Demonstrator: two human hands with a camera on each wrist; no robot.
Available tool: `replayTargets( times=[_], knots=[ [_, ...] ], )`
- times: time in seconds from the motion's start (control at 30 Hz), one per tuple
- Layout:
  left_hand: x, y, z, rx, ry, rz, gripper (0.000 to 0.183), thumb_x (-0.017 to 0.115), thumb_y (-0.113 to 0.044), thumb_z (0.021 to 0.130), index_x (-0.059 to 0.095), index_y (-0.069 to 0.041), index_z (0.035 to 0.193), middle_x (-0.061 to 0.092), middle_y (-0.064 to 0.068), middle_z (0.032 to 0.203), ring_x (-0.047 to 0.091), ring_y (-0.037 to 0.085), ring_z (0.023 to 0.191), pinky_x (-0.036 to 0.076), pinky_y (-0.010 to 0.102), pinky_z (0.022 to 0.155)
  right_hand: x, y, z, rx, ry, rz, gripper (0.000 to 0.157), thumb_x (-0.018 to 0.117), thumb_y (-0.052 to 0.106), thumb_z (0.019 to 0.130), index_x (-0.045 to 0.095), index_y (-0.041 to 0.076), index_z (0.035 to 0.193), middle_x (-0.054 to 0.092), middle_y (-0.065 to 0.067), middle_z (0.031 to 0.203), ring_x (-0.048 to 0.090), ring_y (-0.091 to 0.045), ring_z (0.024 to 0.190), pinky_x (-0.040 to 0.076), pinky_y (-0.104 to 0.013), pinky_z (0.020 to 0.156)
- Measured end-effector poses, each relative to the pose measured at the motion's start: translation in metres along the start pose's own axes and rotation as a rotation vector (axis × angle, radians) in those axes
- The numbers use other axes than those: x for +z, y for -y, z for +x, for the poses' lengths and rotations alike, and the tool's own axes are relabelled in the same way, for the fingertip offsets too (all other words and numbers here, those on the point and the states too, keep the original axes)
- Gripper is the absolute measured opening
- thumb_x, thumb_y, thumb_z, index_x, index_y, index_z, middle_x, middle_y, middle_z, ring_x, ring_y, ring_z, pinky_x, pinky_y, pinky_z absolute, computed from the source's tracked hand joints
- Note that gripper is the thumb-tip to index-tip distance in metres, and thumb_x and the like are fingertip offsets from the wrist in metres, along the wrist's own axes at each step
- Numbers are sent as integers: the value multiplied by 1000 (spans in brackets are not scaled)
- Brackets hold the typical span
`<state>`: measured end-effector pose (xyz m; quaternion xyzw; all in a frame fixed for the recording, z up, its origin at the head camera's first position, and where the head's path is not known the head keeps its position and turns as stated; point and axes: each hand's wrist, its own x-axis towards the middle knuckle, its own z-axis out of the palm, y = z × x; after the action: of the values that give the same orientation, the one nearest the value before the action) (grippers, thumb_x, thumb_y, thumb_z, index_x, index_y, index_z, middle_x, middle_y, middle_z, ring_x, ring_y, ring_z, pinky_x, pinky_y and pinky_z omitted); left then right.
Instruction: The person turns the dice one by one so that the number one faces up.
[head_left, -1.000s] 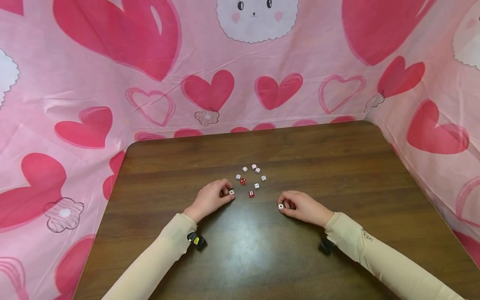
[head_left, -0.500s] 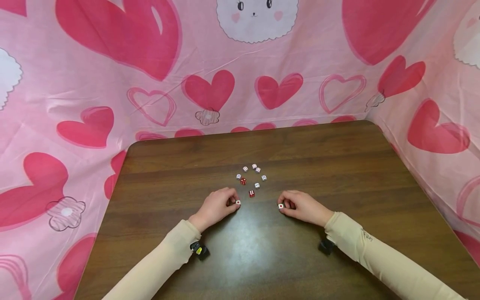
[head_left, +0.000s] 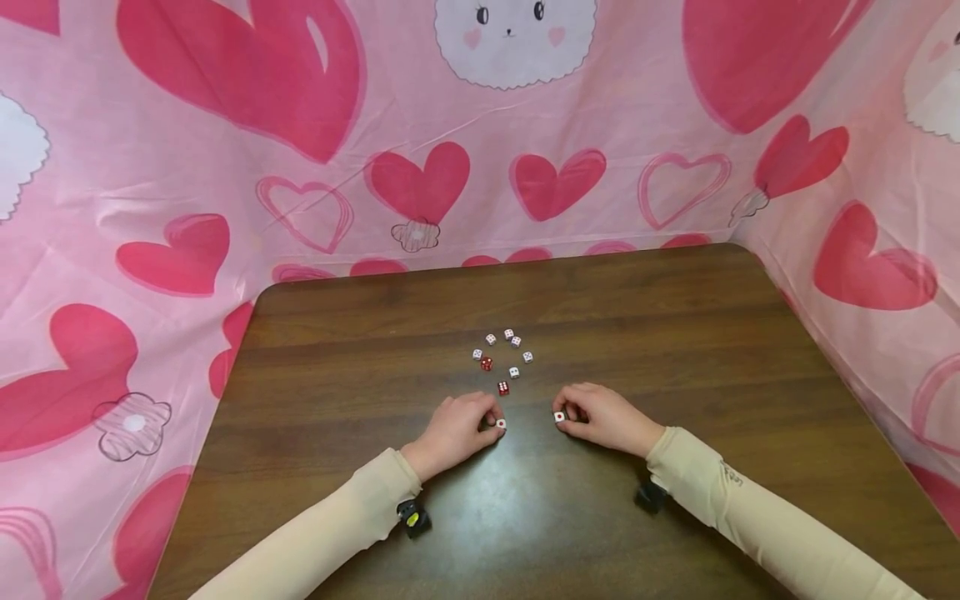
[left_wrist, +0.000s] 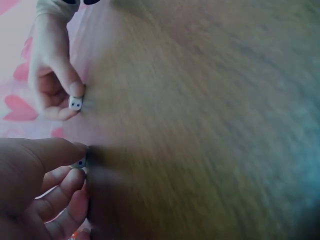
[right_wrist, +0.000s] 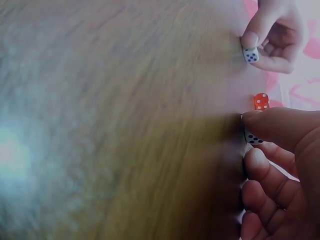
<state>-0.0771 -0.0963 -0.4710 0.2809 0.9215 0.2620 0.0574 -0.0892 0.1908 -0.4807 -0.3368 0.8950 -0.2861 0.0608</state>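
Observation:
Between thumb and fingertip my left hand point(head_left: 456, 432) pinches a white die point(head_left: 501, 424) whose top face shows one red dot. A short way to its right, my right hand point(head_left: 611, 417) pinches another white die point(head_left: 558, 417), also with a red dot on top. A gap of bare wood separates the two dice. Both are low at the table surface in the wrist views, where the left-hand die point(right_wrist: 251, 55) and the right-hand die point(left_wrist: 75, 103) show blue or dark pips on their sides. Just beyond the hands lies a red die point(head_left: 503, 388).
Behind it, several white dice, one of them here point(head_left: 513, 372), lie loosely scattered with a second red die point(head_left: 487, 364). All rest on a brown wooden table point(head_left: 360, 333). A pink heart-patterned cloth point(head_left: 480, 117) hangs along the far and side edges.
My left hand has moved right and toward the near edge with its white die, closing in on the right hand. My right hand has barely shifted; the loose dice stay put.

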Motion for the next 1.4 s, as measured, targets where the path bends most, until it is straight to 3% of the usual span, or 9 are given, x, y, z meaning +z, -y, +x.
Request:
replayTargets(
  times=[0.63, 0.93, 1.17, 1.4],
  knots=[
    [11, -14, 15, -9, 22, -3, 11, 79, -27, 93, 71, -21, 96, 66, -10, 89, 63, 7, 81, 40, 33, 73, 3, 9, 6, -53, 6, -53, 17, 81, 19, 90, 65, 20, 97, 50, 15, 78, 50, -6, 77, 45, -31, 76],
    [15, -17, 17, -9, 26, -8, 12, 79, -29, 93, 71, -21, 97, 66, -9, 89, 63, 7, 81, 37, 32, 73, 4, 10, 9, -40, 36, -56, 17, 80, 23, 91, 65, 21, 98, 49, 14, 78, 49, -6, 78, 44, -33, 78],
    [14, -18, 17, -5, 19, 6, 12, 80, -29, 91, 71, -21, 96, 66, -9, 88, 62, 7, 80, 36, 31, 71, -6, 10, 15, 28, 90, 82, 18, 76, 26, 96, 66, 16, 106, 54, 16, 76, 51, -2, 70, 47, -27, 70],
    [15, -17, 17, 0, 15, 7, 13, 80, -28, 91, 70, -22, 94, 64, -10, 85, 60, 7, 77, 36, 31, 71, -19, 0, 40, 95, 73, 150, 12, 73, 17, 98, 67, 13, 108, 61, 11, 79, 55, -4, 71, 49, -26, 68]
  ],
)
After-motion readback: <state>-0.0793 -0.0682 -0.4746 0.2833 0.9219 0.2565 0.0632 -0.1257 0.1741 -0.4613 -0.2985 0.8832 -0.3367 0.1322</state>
